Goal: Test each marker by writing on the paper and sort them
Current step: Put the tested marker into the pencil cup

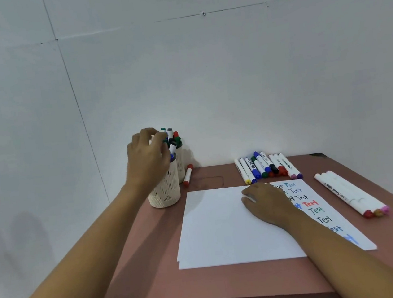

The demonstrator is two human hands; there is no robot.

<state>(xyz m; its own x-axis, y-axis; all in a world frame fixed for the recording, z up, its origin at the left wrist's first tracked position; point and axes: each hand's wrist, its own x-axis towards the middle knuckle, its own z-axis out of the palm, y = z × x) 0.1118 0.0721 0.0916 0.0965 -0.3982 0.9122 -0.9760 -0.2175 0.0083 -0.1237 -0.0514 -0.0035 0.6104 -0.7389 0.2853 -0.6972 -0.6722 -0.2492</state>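
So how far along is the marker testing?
The paper carries many "Test" words, and tested markers lie in a back row and a group of three. The left hand pinches a marker at the cup; the right hand rests on the paper. Several cup markers remain.

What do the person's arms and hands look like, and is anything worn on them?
No sleeves are in view; both arms are bare up to the picture's edge. The left hand and right hand show no gloves, rings or watch.
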